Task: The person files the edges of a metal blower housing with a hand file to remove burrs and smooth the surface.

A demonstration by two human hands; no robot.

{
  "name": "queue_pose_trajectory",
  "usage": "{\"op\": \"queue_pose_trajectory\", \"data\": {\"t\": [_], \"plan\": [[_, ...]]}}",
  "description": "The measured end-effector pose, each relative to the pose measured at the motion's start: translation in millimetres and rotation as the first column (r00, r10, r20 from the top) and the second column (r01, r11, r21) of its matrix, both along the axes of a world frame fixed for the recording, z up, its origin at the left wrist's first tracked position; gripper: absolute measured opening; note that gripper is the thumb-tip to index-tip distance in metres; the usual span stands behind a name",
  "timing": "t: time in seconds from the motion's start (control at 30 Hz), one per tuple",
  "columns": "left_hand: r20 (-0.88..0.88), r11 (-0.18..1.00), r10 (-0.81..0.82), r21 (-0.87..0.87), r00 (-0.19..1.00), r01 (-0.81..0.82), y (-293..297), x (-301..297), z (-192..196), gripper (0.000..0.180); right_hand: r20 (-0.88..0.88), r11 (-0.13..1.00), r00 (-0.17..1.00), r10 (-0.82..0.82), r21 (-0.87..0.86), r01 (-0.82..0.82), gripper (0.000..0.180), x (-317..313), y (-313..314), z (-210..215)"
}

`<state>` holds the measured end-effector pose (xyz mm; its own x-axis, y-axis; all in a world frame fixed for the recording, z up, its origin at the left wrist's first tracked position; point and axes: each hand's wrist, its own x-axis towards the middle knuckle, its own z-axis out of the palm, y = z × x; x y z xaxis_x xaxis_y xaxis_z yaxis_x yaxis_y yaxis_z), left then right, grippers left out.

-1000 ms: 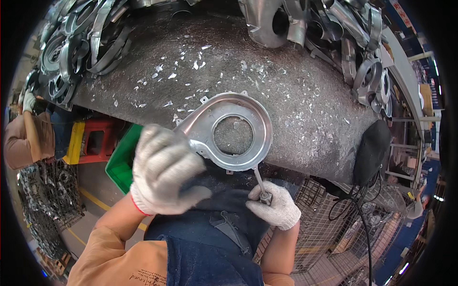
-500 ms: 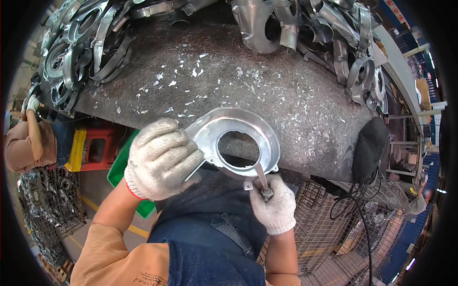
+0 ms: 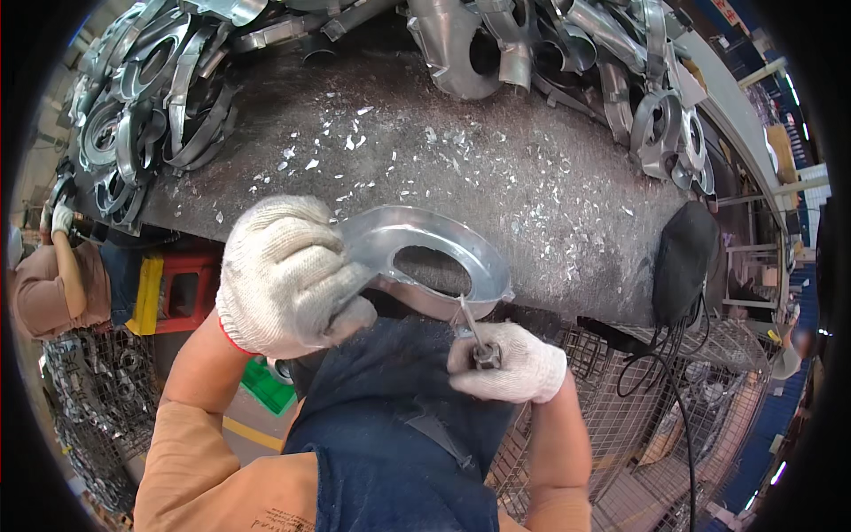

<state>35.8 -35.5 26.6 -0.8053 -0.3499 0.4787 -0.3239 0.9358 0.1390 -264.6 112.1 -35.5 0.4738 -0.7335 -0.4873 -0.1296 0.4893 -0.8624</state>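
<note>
My left hand (image 3: pixel 288 279), in a white knitted glove, is closed on the left end of a silver cast-metal housing (image 3: pixel 487 270), ring-shaped with a large round opening. The housing is tilted, held just over the near edge of the workbench. My right hand (image 3: pixel 514 362), gloved too, grips a narrow flat-bladed metal scraper (image 3: pixel 473 326) at its lower end. The blade points up and its tip meets the housing's near rim, where a ragged bit of metal shows. Both gloves hide parts of what they hold.
Metal housings are heaped at the bench's back left (image 3: pixel 146 115) and back right (image 3: pixel 461 62). Metal flakes (image 3: pixel 350 137) litter the dark bench top (image 3: pixel 292 213). A black mesh bag (image 3: pixel 684 266) with cables hangs right, above wire baskets (image 3: pixel 620 399). Another person (image 3: pixel 58 275) works far left.
The housing has tipped, so its opening looks narrower and its near outer wall shows. My right hand has turned, and the scraper now slants up to the left.
</note>
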Motion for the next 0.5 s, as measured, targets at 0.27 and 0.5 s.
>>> {"op": "queue_pose_trajectory", "data": {"t": [0.27,0.5], "plan": [[0.093,0.985,-0.172,-0.006,0.981,0.173,-12.8,0.7,13.3,0.047,-0.334,0.929,0.892,0.305,-0.100,-0.356,0.023,-30.2,26.7,20.0],[0.220,0.949,-0.282,-0.082,0.934,0.306,-9.8,-14.5,30.3,0.056,-0.496,0.955,0.847,0.194,-0.101,-0.278,0.020,-44.2,3.7,28.9]]}}
